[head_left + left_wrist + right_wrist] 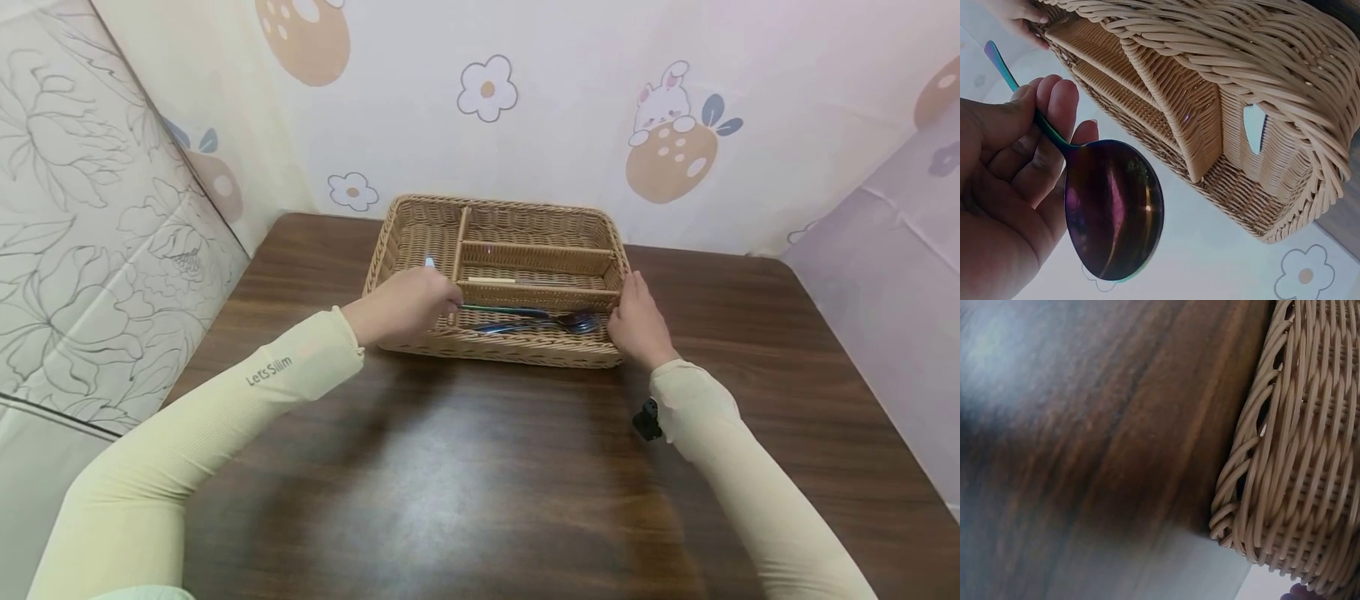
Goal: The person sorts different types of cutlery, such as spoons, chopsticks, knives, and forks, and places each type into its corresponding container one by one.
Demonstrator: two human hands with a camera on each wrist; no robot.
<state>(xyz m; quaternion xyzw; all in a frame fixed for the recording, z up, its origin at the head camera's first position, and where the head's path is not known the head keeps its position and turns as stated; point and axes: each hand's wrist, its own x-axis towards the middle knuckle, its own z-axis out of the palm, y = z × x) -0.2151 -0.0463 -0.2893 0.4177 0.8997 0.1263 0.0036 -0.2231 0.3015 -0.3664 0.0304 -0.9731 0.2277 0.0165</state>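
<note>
My left hand (408,304) is over the left part of a divided wicker basket (498,354). Its thumb and fingers pinch a rainbow-coloured metal spoon (1113,209) near the neck, and the handle points right. From the head view the hand hides the spoon's bowl. A dark spoon (573,318) and a shiny fork (583,326) lie in the front compartment. My right hand (641,325) holds the basket's right rim at the front corner. A pale, blade-like piece (1254,128) pokes up in the left compartment, and a thin light-coloured stick (491,281) lies in the middle one.
The basket stands at the back of a dark wood table (450,467), close to a patterned cloth wall (555,125). Wicker dividers (540,248) split it into several compartments. A black wrist camera (647,419) sits at my right sleeve.
</note>
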